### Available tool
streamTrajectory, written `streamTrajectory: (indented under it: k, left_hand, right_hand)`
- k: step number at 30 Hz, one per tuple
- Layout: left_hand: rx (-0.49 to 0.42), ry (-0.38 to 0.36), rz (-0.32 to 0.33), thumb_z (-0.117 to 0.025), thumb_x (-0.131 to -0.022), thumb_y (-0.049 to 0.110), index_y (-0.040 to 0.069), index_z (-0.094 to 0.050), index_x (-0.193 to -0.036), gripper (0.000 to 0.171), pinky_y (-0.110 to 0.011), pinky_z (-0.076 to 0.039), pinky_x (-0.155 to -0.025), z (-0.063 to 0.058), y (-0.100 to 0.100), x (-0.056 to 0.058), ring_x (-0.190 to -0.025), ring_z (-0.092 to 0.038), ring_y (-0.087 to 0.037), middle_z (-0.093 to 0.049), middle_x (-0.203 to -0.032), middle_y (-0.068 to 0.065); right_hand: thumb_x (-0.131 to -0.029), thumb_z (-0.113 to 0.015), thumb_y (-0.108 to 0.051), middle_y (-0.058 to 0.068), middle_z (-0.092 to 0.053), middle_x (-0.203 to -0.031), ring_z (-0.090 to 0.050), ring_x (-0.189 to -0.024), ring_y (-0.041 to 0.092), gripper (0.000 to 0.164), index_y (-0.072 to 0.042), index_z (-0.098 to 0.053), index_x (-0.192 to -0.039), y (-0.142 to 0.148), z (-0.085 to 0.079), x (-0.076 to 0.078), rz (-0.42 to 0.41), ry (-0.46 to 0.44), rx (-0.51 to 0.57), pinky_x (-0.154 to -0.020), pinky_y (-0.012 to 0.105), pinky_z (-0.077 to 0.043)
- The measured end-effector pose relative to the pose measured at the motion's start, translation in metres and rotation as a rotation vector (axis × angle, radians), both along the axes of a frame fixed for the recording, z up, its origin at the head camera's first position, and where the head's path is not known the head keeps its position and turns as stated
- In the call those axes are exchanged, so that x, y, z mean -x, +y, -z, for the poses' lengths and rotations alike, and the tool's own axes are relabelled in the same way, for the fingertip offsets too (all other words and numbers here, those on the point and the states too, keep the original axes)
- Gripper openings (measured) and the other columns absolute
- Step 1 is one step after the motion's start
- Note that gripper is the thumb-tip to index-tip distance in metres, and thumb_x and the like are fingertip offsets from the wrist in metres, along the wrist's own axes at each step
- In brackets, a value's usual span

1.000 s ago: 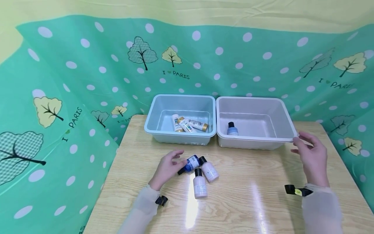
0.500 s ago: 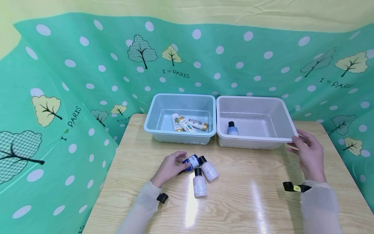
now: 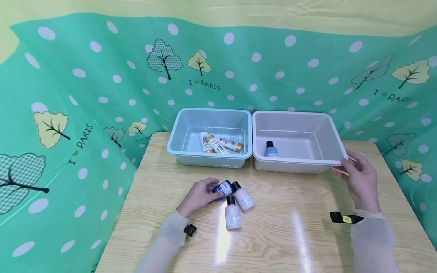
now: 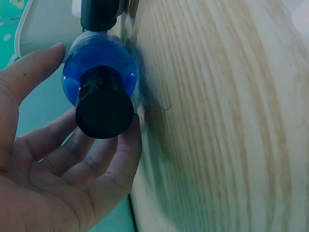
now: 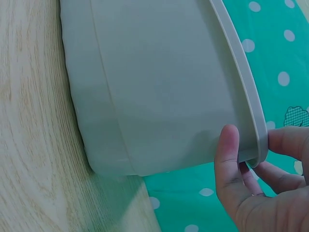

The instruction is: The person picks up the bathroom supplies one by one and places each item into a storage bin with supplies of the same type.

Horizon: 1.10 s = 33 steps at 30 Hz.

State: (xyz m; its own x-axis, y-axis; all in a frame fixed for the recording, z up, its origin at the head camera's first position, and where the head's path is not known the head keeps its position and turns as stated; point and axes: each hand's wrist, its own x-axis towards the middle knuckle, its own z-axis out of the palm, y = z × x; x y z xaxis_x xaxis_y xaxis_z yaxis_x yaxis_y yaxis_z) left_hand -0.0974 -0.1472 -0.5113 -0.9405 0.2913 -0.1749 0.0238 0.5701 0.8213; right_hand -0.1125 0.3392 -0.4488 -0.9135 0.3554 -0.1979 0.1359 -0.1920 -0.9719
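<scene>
My left hand (image 3: 199,195) curls around a small blue bottle (image 3: 224,189) lying on the table. In the left wrist view the bottle's black cap (image 4: 104,104) faces the camera, with the thumb at one side and fingers along the other. Two pale pink bottles with black caps lie beside it: one pink bottle (image 3: 244,199) angled, the other pink bottle (image 3: 233,217) nearer the front. At the right, my right hand (image 3: 362,182) pinches the front right corner rim of the grey bin (image 3: 293,163); the right wrist view shows thumb and fingers at that rim (image 5: 253,116).
Left of the grey bin stands a light blue bin (image 3: 209,156) holding three white tubes (image 3: 218,145) with gold caps. Inside the grey bin is a light blue bottle (image 3: 271,151) with a black cap. A patterned green cloth (image 3: 239,60) hangs behind the wooden table (image 3: 273,235).
My left hand has moved slightly right and closed its fingers around the blue bottle. My right hand has shifted a little left and taken hold of the grey bin's corner.
</scene>
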Motion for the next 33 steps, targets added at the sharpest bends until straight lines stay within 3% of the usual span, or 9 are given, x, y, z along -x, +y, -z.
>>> streamTrajectory:
  k: [8, 19, 26, 33]
  left_hand:
    - [0.019, -0.051, 0.014, -0.081, -0.086, 0.034, 0.004, -0.063, -0.129, 0.056, -0.034, -0.056, -0.083, 0.001, 0.001, 0.002, -0.095, -0.067, -0.017, -0.069, -0.117, -0.010]
    - [0.074, -0.080, 0.082, -0.084, -0.082, 0.033, 0.001, -0.066, -0.124, 0.056, -0.033, -0.057, -0.085, -0.006, -0.002, 0.017, -0.094, -0.066, -0.016, -0.070, -0.110, -0.006]
    - [-0.061, -0.141, 0.067, -0.084, -0.083, 0.028, 0.000, -0.066, -0.123, 0.052, -0.033, -0.057, -0.084, 0.001, -0.010, 0.020, -0.096, -0.069, -0.019, -0.072, -0.107, -0.008]
    - [-0.357, -0.376, -0.019, -0.079, -0.088, 0.022, -0.005, -0.061, -0.128, 0.051, -0.033, -0.060, -0.073, 0.010, -0.016, 0.020, -0.090, -0.071, -0.022, -0.073, -0.106, -0.016]
  right_hand:
    - [-0.097, -0.067, -0.016, 0.003, -0.057, -0.119, -0.069, -0.088, 0.013, 0.052, -0.013, -0.050, -0.147, 0.001, 0.002, 0.001, 0.008, 0.005, -0.006, -0.071, 0.027, -0.060]
    - [-0.096, -0.069, -0.017, 0.002, -0.059, -0.118, -0.070, -0.086, 0.011, 0.053, -0.014, -0.050, -0.147, 0.002, 0.004, 0.002, 0.010, -0.003, -0.005, -0.071, 0.026, -0.060]
    - [-0.096, -0.070, -0.019, 0.002, -0.061, -0.118, -0.069, -0.087, 0.011, 0.054, -0.014, -0.051, -0.146, 0.001, 0.003, 0.002, 0.014, -0.001, -0.011, -0.071, 0.026, -0.060]
    - [-0.094, -0.072, -0.019, 0.003, -0.062, -0.118, -0.069, -0.087, 0.012, 0.056, -0.014, -0.051, -0.146, 0.002, 0.001, 0.001, 0.019, 0.002, -0.002, -0.070, 0.026, -0.060]
